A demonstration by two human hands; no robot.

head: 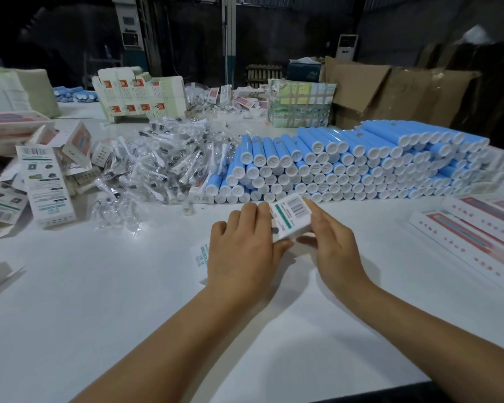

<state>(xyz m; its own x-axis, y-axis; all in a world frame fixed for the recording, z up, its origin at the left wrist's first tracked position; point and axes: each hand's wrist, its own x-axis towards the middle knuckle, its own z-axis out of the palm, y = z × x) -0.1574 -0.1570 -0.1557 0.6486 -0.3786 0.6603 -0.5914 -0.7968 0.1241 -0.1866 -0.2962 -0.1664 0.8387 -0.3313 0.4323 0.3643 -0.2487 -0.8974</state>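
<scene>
Fingers of my left hand [245,245] curl round the small barcoded carton [291,218]; my right hand [333,242] pinches its other side, just above the white table [128,301], near the blue tubes [361,167]. I'd squeeze evenly, thumbs underneath, so the panels square up without creasing.

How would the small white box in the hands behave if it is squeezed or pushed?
The box looks like thin printed card, so it would probably dent under a hard grip. The left hand and right hand hold it with fingers and thumbs, so it seems light. Its flat sides should slide, not roll.
</scene>
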